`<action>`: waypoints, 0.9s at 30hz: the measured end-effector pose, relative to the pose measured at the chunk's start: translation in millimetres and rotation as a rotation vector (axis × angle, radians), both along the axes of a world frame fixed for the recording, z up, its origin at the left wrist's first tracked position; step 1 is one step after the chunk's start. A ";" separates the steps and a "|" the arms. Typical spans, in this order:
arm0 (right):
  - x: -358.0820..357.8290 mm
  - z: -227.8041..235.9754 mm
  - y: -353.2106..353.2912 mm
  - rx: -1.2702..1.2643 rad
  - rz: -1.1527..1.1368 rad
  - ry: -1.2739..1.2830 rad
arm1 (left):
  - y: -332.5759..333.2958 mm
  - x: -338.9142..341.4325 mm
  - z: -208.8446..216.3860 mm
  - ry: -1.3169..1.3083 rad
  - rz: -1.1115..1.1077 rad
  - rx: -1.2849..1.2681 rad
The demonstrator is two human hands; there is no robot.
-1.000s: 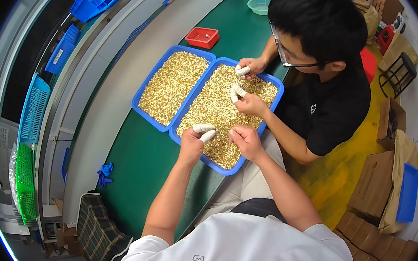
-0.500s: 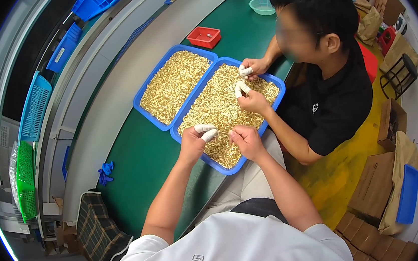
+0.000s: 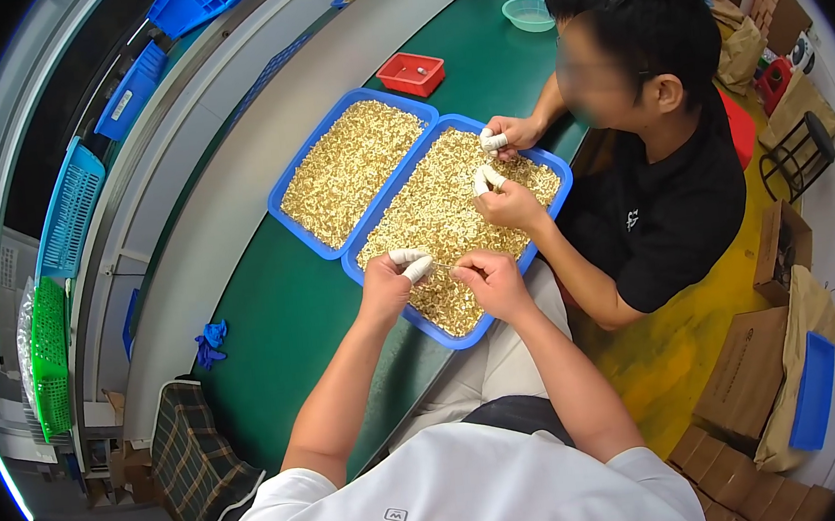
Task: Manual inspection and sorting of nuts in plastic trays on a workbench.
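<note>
The pieces are tiny, pale gold and glossy, countless and loosely heaped, a few catching the light more whitely. They fill the right tray, a blue one with rounded corners, and more of the same lie in the left tray, side by side with it on the green counter.

Over the right tray's near end, the person's left hand, white covers on thumb and forefinger, has its grip drawn together; the bare right hand curls just beside it, thumb toward forefinger. From where I stand I cannot tell whether either grip has a piece in it.

A co-worker's hands, also with white finger covers, hang over the same tray's far side, hiding some pieces there. Past the trays sit a red box and a green bowl; a crumpled blue glove lies near the counter's left edge.
</note>
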State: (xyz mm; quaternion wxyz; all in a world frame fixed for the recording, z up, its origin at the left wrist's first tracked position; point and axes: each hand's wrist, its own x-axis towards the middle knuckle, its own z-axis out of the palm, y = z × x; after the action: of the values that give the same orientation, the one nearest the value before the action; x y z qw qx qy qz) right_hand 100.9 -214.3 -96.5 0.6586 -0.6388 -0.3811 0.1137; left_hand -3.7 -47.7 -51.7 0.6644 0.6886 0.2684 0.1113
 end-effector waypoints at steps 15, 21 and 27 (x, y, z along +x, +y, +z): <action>-0.9 3.3 -1.7 -0.041 0.016 -0.015 | 3.8 -2.2 -8.6 0.002 -0.013 0.123; 0.0 -5.7 1.2 -0.002 -0.004 0.052 | 3.2 -0.9 -6.7 0.006 -0.060 0.303; 0.5 0.2 -2.7 -0.058 -0.016 0.002 | 3.1 -1.0 -1.4 0.003 -0.111 0.259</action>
State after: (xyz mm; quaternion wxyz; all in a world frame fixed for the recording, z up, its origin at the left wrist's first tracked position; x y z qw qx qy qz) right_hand 101.3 -216.9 -96.3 0.6411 -0.6605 -0.3718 0.1201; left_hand -4.7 -44.6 -53.0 0.5745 0.7826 0.2145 0.1071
